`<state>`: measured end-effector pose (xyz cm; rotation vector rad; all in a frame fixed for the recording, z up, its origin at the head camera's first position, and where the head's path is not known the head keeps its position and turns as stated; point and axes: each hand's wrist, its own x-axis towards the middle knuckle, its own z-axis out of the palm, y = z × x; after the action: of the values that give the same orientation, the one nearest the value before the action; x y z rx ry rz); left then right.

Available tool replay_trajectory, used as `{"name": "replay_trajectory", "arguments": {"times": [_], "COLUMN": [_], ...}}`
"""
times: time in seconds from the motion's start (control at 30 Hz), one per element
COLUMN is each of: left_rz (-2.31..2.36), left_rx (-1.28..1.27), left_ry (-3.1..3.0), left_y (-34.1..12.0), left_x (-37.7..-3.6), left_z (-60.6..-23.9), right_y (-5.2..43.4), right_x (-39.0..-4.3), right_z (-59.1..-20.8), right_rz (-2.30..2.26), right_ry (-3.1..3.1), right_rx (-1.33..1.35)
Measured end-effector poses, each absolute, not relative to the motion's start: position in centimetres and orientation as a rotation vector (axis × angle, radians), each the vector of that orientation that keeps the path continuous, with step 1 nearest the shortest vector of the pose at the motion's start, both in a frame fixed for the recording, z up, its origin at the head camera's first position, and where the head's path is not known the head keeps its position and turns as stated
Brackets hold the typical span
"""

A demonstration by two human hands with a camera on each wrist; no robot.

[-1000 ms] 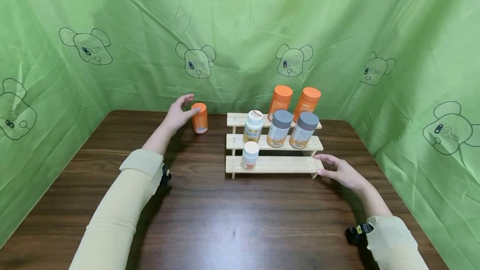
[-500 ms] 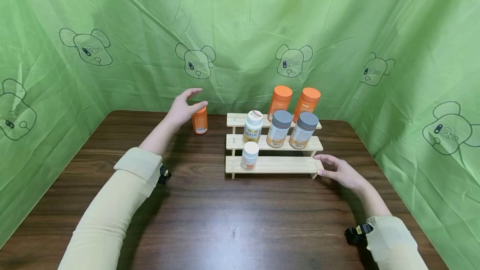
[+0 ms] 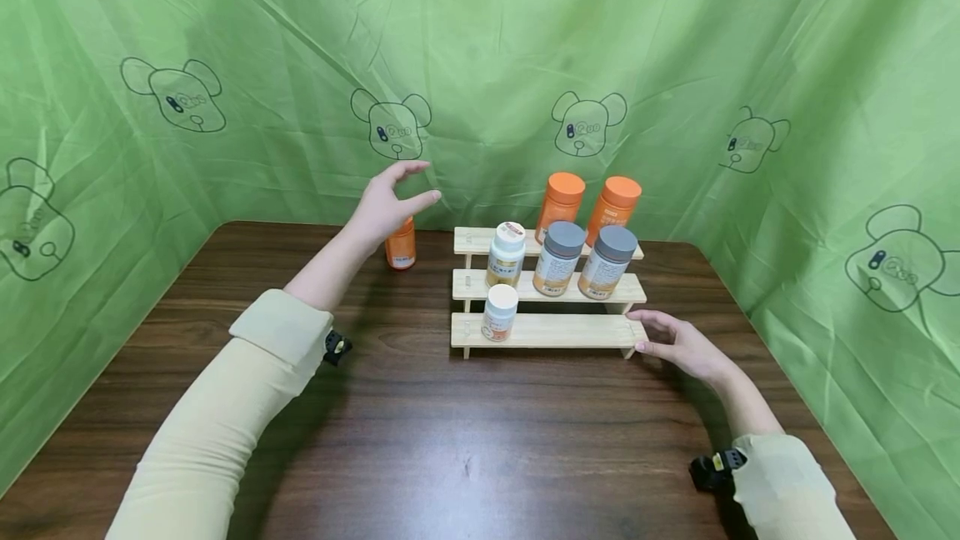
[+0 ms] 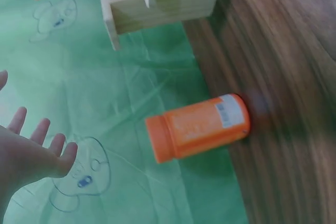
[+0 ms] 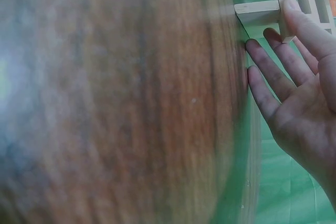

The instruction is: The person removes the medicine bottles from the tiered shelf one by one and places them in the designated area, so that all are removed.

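Observation:
My left hand (image 3: 384, 211) is raised in the air at the back left, fingers spread and holding nothing. Behind and below it an orange bottle (image 3: 402, 250) stands upright on the table, its lid mostly hidden by the hand in the head view. The left wrist view shows this orange bottle (image 4: 197, 128) whole, apart from the fingers. My right hand (image 3: 681, 344) is at the right end of the three-step wooden rack (image 3: 566, 330), thumb at the front edge and index finger behind, gripping the lowest step.
Two orange-lidded bottles (image 3: 560, 205) stand on the top step. The middle step bears a white-lidded bottle (image 3: 506, 258) and two grey-lidded bottles (image 3: 557, 261). A small white bottle (image 3: 499, 313) is on the lowest step's left. A green cloth (image 3: 480, 48) surrounds the brown table (image 3: 420, 440).
My left hand has let go of the orange bottle's lid area and risen up and to the right. The bottle stays where it stood. My right hand has not moved.

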<state>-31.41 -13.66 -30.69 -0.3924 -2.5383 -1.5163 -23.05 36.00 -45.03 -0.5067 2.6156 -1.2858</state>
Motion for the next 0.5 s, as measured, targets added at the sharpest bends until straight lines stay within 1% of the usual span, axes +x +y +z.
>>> {"name": "replay_trajectory", "arguments": {"times": [0.5], "left_rz": [-1.518], "left_rx": [-0.528], "left_ry": [-2.559], "left_y": [-10.2], "left_x": [-29.7], "left_z": [-28.2], "right_y": [36.1], "right_x": [-23.2], "right_z": [-45.1], "right_rz": [-1.257], "right_ry": [2.641], "right_rx": [-0.503]}}
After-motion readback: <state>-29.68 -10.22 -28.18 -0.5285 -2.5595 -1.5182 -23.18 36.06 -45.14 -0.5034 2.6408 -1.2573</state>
